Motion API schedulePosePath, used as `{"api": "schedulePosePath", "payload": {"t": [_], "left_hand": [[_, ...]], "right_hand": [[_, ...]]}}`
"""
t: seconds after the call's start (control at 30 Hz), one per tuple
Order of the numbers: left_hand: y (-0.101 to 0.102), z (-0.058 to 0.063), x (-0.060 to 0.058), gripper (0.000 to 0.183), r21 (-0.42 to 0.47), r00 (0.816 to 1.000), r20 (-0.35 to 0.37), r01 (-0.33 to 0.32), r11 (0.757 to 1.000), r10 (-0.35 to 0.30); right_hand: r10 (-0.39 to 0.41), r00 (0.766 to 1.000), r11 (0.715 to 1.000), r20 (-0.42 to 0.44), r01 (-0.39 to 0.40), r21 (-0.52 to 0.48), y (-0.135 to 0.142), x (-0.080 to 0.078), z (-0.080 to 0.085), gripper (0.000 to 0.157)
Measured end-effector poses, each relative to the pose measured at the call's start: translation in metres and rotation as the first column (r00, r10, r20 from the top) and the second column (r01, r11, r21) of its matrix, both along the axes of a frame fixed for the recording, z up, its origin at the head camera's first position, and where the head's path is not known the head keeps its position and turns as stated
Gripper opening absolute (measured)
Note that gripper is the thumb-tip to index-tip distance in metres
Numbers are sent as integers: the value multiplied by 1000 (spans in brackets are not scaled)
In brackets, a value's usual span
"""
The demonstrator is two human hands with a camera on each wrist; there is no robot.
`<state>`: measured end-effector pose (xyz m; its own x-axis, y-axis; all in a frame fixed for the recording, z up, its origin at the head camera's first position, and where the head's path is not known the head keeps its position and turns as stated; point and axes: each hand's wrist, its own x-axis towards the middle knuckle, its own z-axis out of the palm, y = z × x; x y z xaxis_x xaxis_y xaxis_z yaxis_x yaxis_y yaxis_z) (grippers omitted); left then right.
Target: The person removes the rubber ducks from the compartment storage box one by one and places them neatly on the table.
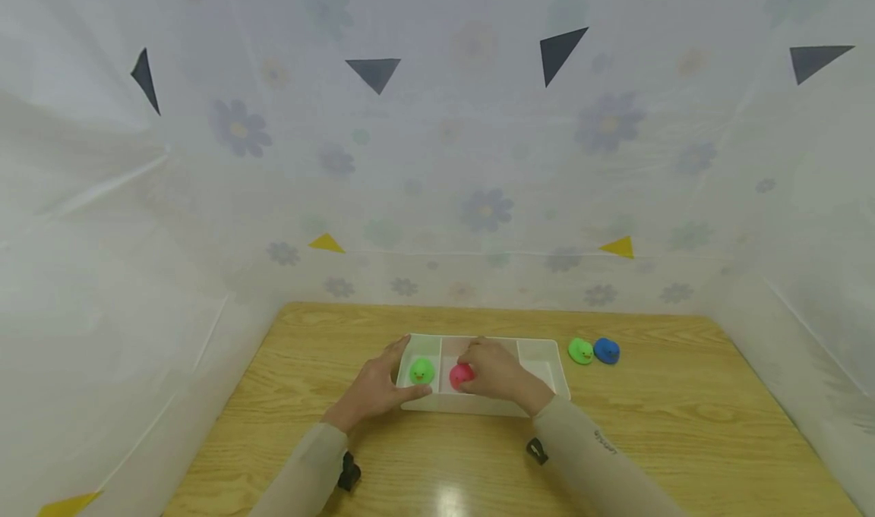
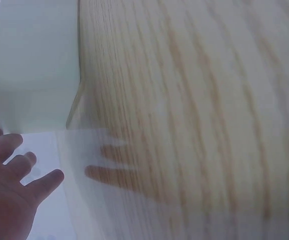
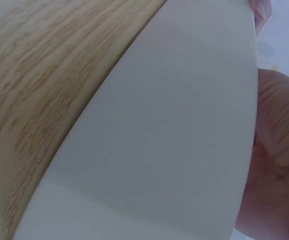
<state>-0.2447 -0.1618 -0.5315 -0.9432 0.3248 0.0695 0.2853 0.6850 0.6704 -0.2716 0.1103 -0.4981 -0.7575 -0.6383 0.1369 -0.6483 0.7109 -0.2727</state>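
A white divided tray [image 1: 478,404] lies on the wooden table. My left hand [image 1: 374,386] holds its left end, the thumb along the front rim and the fingers by the back left corner; the left wrist view shows fingers [image 2: 45,186] spread beside the tray's corner. A green rubber duck [image 1: 421,370] sits in the left compartment. My right hand [image 1: 497,370] reaches over the front wall [image 3: 154,120] and grips a pink rubber duck [image 1: 460,376] in the middle compartment, partly covering it. In the right wrist view that wall hides the duck and most of the fingers.
Right of the tray, a second green duck [image 1: 581,351] and a blue duck [image 1: 607,351] sit side by side on the wooden table [image 1: 656,426]. A pale flowered sheet [image 1: 437,160] with dark and yellow triangles encloses the table at the back and sides.
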Motion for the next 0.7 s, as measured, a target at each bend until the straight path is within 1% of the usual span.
{"api": "schedulePosePath", "payload": {"t": [0.1, 0.37, 0.47, 0.53, 0.7], "left_hand": [[0, 1, 0, 115, 1, 1000, 9, -2, 1000, 2], [-1, 2, 1, 114, -6, 1000, 30, -4, 1000, 4], [-1, 2, 1, 114, -3, 999, 38, -4, 1000, 4], [-1, 1, 2, 114, -2, 999, 37, -3, 1000, 3], [-1, 1, 1, 115, 1, 1000, 19, 2, 1000, -2]], "right_hand": [[-26, 1000, 1000, 15, 26, 4, -2, 0, -1, 21], [-76, 993, 996, 94, 81, -47, -6, 3, 0, 22], [-80, 991, 994, 111, 88, -65, -6, 3, -1, 24], [-68, 993, 994, 99, 76, -76, -5, 3, -2, 25], [-26, 999, 996, 36, 29, -81, -3, 1, -4, 25]]}}
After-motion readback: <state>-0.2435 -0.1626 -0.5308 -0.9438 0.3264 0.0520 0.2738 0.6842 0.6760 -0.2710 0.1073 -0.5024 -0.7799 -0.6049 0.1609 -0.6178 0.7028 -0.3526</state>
